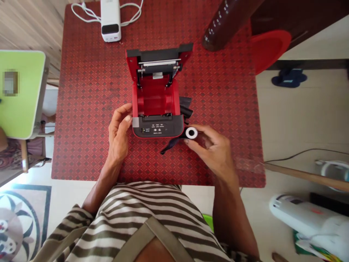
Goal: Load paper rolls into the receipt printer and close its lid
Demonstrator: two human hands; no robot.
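Observation:
A small red-and-black receipt printer (158, 125) sits on the table with its lid (160, 60) raised, and its red paper compartment (155, 102) holds nothing. My left hand (119, 133) is closed against the printer's left side, thumb near the front corner. At the printer's front right, my right hand (214, 149) pinches a small white paper roll (191, 133) with a dark core between thumb and fingers. A crumpled black strip (171, 144) lies by the printer's front edge, beside the roll. More black wrapping (186, 105) shows along the printer's right side.
The table has a red patterned cover (89, 91). At its back stand a white power bank (111, 22) with a white cable (132, 14) and a dark brown cylinder (218, 31). A red chair (269, 47) touches the right side; a green table (21, 102) is at left.

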